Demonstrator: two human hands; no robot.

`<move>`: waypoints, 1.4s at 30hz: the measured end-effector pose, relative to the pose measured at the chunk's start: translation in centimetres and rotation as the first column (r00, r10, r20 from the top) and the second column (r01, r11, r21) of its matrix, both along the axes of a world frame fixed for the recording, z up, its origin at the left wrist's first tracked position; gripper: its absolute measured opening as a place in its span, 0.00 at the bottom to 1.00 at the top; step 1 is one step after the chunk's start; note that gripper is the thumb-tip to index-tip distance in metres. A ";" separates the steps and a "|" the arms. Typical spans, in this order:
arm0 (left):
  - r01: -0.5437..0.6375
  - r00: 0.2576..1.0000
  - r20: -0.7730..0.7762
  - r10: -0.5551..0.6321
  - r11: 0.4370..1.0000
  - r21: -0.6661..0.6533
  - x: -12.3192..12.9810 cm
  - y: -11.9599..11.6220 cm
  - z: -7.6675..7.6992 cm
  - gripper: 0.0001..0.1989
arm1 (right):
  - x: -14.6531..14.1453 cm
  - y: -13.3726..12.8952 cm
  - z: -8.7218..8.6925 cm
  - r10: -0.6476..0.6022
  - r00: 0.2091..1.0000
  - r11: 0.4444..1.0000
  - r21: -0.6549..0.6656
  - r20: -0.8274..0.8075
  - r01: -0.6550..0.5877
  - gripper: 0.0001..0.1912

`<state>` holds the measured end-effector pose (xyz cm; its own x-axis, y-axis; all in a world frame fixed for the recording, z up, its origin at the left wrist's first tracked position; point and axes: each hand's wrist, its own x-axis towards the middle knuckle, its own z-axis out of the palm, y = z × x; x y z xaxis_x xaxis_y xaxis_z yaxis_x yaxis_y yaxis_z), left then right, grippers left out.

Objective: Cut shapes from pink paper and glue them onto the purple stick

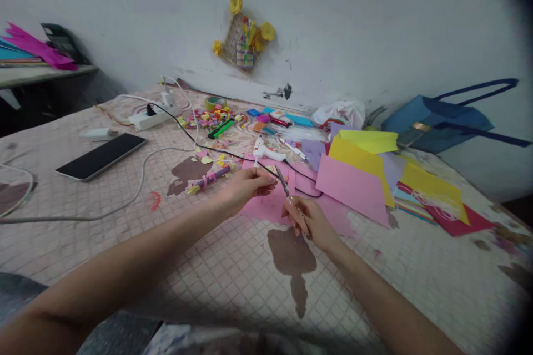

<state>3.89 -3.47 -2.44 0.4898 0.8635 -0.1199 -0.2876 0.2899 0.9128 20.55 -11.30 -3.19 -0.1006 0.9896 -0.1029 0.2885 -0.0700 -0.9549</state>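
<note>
Through the head camera, I have my left grip (250, 184) over a pink sheet (264, 206), thumb and fingers together; something small may sit between them, but the view is too soft to be sure. My right grip (308, 221) is clamped on the handles of the scissors (283, 182), and their blades point up and away from me, just beside the left fingertips. I cannot tell whether the blades are parted.

Beyond my hands, a white glue gun (270, 153) lies on the tabletop (208, 283), near a purple stick (211, 177) with a pink band. A green cutter (220, 128) lies by a heap of small paper pieces (204, 117). A dark-screened phone (102, 156) rests to the left, and a pink card (353, 187) overlaps yellow paper (363, 158) to the right, near a blue bag (441, 119).
</note>
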 end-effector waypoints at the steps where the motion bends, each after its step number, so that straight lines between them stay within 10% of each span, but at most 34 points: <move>1: 0.001 1.000 -0.006 -0.001 1.000 0.011 0.0 0.0 0.0 0.06 | -0.1 0.0 0.0 -0.002 1.000 1.000 0.007 0.007 0.002 0.22; 11: 0.335 0.932 -0.247 -0.265 0.891 0.308 0.2 -0.7 -0.6 0.08 | -0.2 0.5 1.7 -0.059 0.998 0.994 0.093 0.035 0.055 0.10; 21: 0.376 0.889 -0.420 -0.181 0.812 0.446 0.2 -0.9 -0.8 0.13 | 0.3 0.4 1.3 0.037 0.997 0.991 0.127 0.063 -0.045 0.04; 30: 0.267 0.928 -0.321 -0.189 0.938 0.219 0.3 -0.8 -0.4 0.10 | 0.2 0.4 1.0 -0.084 0.996 0.987 0.135 0.002 0.083 0.05; 42: 0.225 0.960 -0.175 -0.220 0.974 0.013 0.7 -1.4 -0.4 0.10 | -0.4 0.2 0.6 -0.154 0.987 0.965 0.208 -0.048 0.161 0.08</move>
<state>4.57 -4.91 -2.79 0.6445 0.7398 -0.1931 -0.0573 0.2985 0.9527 20.12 -11.07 -2.56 0.0583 0.9922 0.1097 0.2600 0.0910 -0.9613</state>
